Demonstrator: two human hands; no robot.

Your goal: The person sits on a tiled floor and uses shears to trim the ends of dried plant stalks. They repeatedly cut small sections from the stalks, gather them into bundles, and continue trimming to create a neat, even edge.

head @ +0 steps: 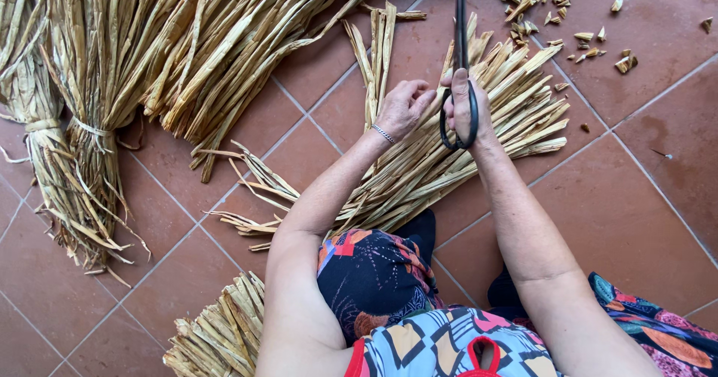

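Patterned dress [419, 339]; black scissors [458, 70] (dry straw [449, 152]).

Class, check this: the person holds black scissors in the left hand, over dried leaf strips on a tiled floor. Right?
Not quite. In the head view the scissors are in the right hand; the left hand pinches a strip. The rest holds.

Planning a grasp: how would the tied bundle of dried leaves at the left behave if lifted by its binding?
The tied bundle looks light: the strips are thin and dry. Probably floppy, since its loose ends splay and curl on the tile floor. Likely brittle too; snipped bits lie beyond the scissors.
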